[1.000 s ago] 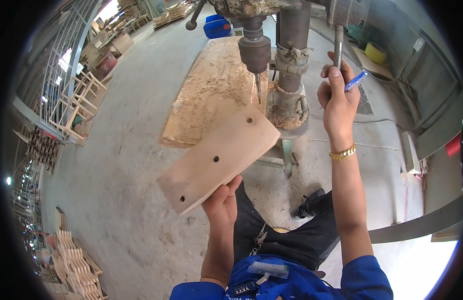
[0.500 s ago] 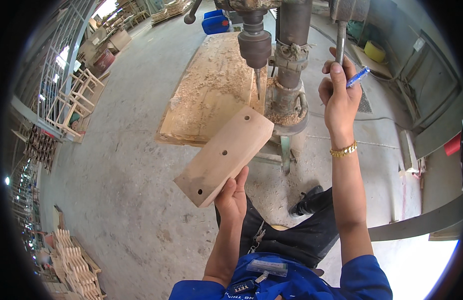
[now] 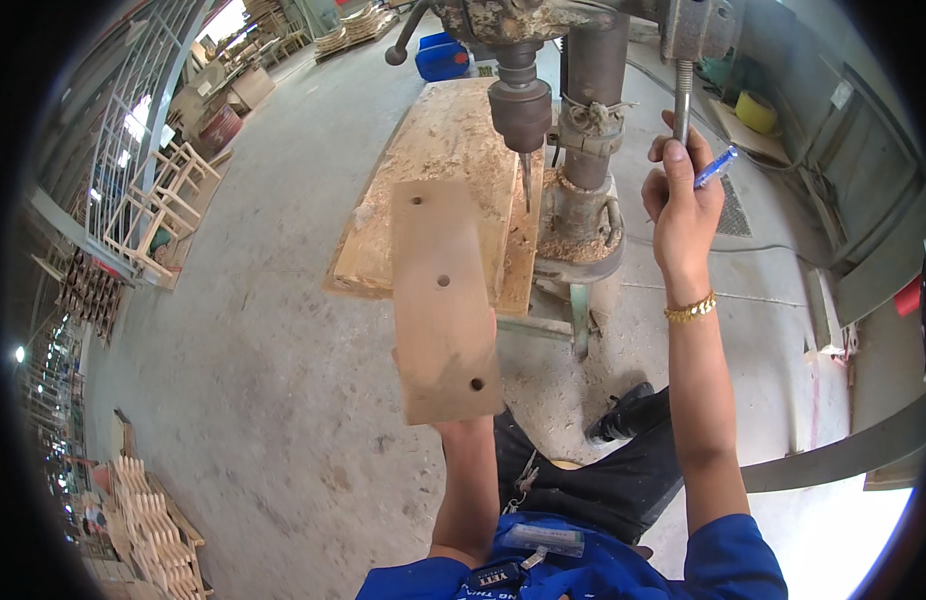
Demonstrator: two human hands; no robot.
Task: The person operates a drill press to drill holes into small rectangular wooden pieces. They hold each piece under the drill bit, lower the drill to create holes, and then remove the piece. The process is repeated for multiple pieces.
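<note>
A rectangular wooden block (image 3: 445,325) with three drilled holes is held up in front of the drill press table. From underneath, my left hand (image 3: 469,430) grips it near its lower end, most of the fingers hidden behind the wood. My right hand (image 3: 683,200) is closed round the metal lever rod (image 3: 684,90) of the drill press, and a blue pen (image 3: 716,167) sticks out from between its fingers. Between the two hands, the drill chuck (image 3: 520,105) points its bit (image 3: 527,182) down, apart from the block.
Wood shavings cover the board-topped work table (image 3: 383,235) and the base of the drill press column (image 3: 593,95). A blue container (image 3: 442,58) stands behind the table. Chair frames (image 3: 163,215) are at the far left, stacked wooden parts (image 3: 148,520) at the lower left.
My left hand has turned the block from a slant to nearly upright and brought it left, with the fingers now mostly behind it. The right hand keeps its grip on the lever rod.
</note>
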